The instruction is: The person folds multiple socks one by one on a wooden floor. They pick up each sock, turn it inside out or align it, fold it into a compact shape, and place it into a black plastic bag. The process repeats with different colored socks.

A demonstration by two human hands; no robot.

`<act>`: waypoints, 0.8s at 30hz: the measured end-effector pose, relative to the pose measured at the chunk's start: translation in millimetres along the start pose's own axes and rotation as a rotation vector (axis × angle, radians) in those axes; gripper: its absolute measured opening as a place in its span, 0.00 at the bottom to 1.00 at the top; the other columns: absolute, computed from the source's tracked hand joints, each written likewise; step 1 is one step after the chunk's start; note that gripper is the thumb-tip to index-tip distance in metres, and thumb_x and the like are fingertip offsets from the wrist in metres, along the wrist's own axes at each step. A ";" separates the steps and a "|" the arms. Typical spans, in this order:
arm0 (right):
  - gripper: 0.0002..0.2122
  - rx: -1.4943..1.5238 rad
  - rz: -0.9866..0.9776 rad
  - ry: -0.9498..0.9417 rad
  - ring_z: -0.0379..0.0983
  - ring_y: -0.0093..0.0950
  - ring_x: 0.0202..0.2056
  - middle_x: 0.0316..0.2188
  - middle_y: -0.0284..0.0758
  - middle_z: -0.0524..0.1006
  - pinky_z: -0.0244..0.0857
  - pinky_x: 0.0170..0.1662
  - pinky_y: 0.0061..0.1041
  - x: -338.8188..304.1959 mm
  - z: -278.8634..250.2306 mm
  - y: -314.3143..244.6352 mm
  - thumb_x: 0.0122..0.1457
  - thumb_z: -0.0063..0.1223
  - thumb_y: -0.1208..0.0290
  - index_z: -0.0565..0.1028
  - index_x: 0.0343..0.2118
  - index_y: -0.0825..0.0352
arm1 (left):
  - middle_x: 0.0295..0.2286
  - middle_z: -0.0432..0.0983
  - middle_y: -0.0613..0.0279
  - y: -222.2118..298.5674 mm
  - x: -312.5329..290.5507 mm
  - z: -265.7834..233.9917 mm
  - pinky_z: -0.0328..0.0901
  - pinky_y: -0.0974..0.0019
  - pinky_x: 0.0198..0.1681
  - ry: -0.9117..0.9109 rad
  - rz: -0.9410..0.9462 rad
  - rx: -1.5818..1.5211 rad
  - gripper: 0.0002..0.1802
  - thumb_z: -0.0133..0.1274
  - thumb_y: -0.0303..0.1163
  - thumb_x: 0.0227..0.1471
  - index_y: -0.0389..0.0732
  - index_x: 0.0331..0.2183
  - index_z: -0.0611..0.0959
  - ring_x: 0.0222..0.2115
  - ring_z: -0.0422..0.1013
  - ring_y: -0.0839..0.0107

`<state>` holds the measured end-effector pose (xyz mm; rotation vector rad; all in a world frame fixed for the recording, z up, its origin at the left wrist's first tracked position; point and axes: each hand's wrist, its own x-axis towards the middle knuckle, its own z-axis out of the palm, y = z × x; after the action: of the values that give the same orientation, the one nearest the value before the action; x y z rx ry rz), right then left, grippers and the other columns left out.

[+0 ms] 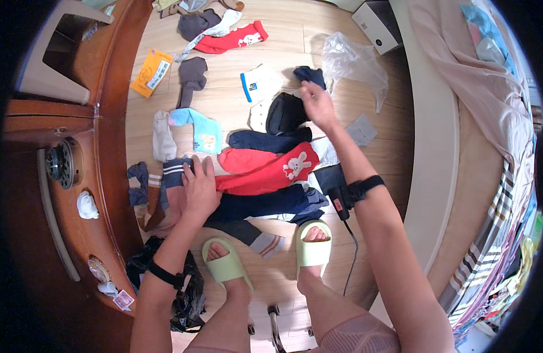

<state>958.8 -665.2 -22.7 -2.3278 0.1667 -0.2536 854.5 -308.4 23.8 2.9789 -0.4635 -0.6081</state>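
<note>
My right hand (318,106) is closed at the fingertips on a small navy sock (309,75), beside a bunched black sock (286,113). Fingers stretched out, my left hand (201,187) rests on a striped sock (176,176) and holds nothing. Between my hands lie a red sock with a white rabbit (295,166), a coral-red sock (243,160) and a dark navy sock (265,140). Ahead of my left hand is a light blue sock (208,130) next to a cream sock (164,138). A white sock with a blue cuff (264,81) lies farther off.
A clear plastic bag (345,59) and a white box (377,28) are at the far right. An orange packet (151,72) lies by the wooden cabinet (109,123) on the left. Near my feet in green slippers (313,250) sits a black plastic bag (189,294).
</note>
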 end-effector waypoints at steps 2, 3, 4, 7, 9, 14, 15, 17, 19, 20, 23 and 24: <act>0.15 0.330 0.158 0.081 0.77 0.32 0.44 0.41 0.46 0.80 0.69 0.49 0.27 -2.9 -16.8 -31.8 0.63 0.52 0.67 0.79 0.42 0.76 | 0.59 0.55 0.36 -6.4 -4.6 -10.7 0.57 0.41 0.59 -0.054 -0.002 0.007 0.47 0.67 0.39 0.43 0.35 0.60 0.63 0.57 0.56 0.33; 0.11 0.515 0.246 0.093 0.78 0.25 0.39 0.39 0.40 0.82 0.70 0.45 0.22 -5.8 -32.6 -59.2 0.62 0.56 0.70 0.80 0.40 0.74 | 0.59 0.55 0.36 -11.7 -6.5 -12.9 0.57 0.41 0.59 -0.058 -0.009 0.007 0.47 0.67 0.39 0.43 0.35 0.60 0.63 0.57 0.56 0.33; 0.11 0.511 0.249 0.090 0.78 0.25 0.39 0.39 0.40 0.82 0.70 0.45 0.22 -10.8 -46.7 -79.2 0.62 0.56 0.70 0.80 0.40 0.74 | 0.59 0.56 0.36 -16.8 -6.5 -12.8 0.56 0.43 0.60 0.034 0.042 -0.101 0.47 0.66 0.40 0.44 0.34 0.60 0.63 0.58 0.57 0.36; 0.08 0.773 0.226 -0.018 0.74 0.15 0.34 0.33 0.29 0.80 0.69 0.39 0.15 -34.7 -70.4 -119.2 0.55 0.61 0.83 0.80 0.38 0.69 | 0.59 0.58 0.39 1.3 -2.6 -43.2 0.56 0.50 0.62 0.189 0.153 -0.304 0.46 0.66 0.38 0.44 0.33 0.60 0.63 0.59 0.58 0.46; 0.14 0.875 0.226 -0.196 0.75 0.16 0.36 0.36 0.31 0.80 0.70 0.40 0.16 -54.6 -74.5 -148.2 0.56 0.60 0.85 0.76 0.45 0.71 | 0.60 0.57 0.42 17.2 -2.7 -72.4 0.55 0.51 0.62 0.386 0.288 -0.752 0.46 0.68 0.35 0.43 0.34 0.60 0.65 0.60 0.57 0.48; 0.20 1.384 0.474 -0.460 0.78 0.24 0.43 0.43 0.36 0.79 0.75 0.47 0.25 -79.9 -72.0 -181.5 0.60 0.55 0.82 0.69 0.56 0.70 | 0.54 0.68 0.52 28.3 -0.5 -98.0 0.62 0.60 0.56 0.121 0.324 -1.147 0.40 0.68 0.33 0.45 0.33 0.57 0.69 0.54 0.66 0.61; 0.20 1.385 0.473 -0.463 0.78 0.24 0.43 0.43 0.36 0.79 0.75 0.47 0.25 -83.2 -69.8 -174.5 0.60 0.55 0.82 0.69 0.56 0.70 | 0.50 0.73 0.57 25.5 2.2 -93.7 0.65 0.64 0.53 -0.218 0.236 -1.365 0.37 0.68 0.34 0.47 0.33 0.56 0.70 0.50 0.70 0.67; 0.18 1.441 0.564 -0.456 0.78 0.25 0.43 0.44 0.37 0.79 0.76 0.47 0.27 -90.6 -66.8 -162.3 0.62 0.53 0.80 0.70 0.55 0.70 | 0.41 0.77 0.67 16.9 1.5 -88.5 0.68 0.76 0.42 -0.644 0.210 -1.542 0.26 0.63 0.29 0.52 0.33 0.52 0.75 0.39 0.73 0.81; 0.16 1.427 0.585 -0.415 0.79 0.26 0.43 0.44 0.38 0.79 0.77 0.46 0.29 -101.4 -63.2 -155.8 0.63 0.51 0.79 0.70 0.54 0.71 | 0.41 0.77 0.66 11.4 -7.0 -78.2 0.69 0.75 0.43 -0.702 0.138 -1.532 0.22 0.61 0.29 0.54 0.33 0.50 0.77 0.39 0.73 0.80; 0.15 1.440 0.585 -0.403 0.79 0.26 0.42 0.44 0.38 0.79 0.77 0.46 0.29 -106.0 -61.3 -149.1 0.64 0.51 0.79 0.70 0.53 0.71 | 0.41 0.77 0.66 9.7 -12.9 -73.4 0.69 0.75 0.43 -0.703 0.136 -1.533 0.22 0.61 0.29 0.54 0.33 0.50 0.77 0.39 0.73 0.80; 0.13 1.449 0.600 -0.371 0.79 0.27 0.42 0.44 0.37 0.79 0.77 0.46 0.30 -119.4 -61.9 -142.0 0.64 0.50 0.79 0.71 0.51 0.70 | 0.43 0.77 0.62 9.9 -27.3 -70.8 0.67 0.70 0.48 -0.645 0.045 -1.748 0.20 0.57 0.30 0.57 0.32 0.49 0.76 0.42 0.73 0.77; 0.12 1.461 0.598 -0.342 0.79 0.27 0.42 0.44 0.37 0.79 0.78 0.45 0.30 -124.5 -61.1 -134.4 0.64 0.50 0.79 0.72 0.50 0.70 | 0.41 0.77 0.66 8.4 -28.5 -64.0 0.66 0.72 0.48 -0.593 0.018 -1.765 0.19 0.56 0.30 0.58 0.32 0.49 0.76 0.42 0.71 0.80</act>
<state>829.3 -590.0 99.3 -0.7794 0.3427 0.2720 852.3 -307.4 94.3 1.1085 0.0982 -1.0605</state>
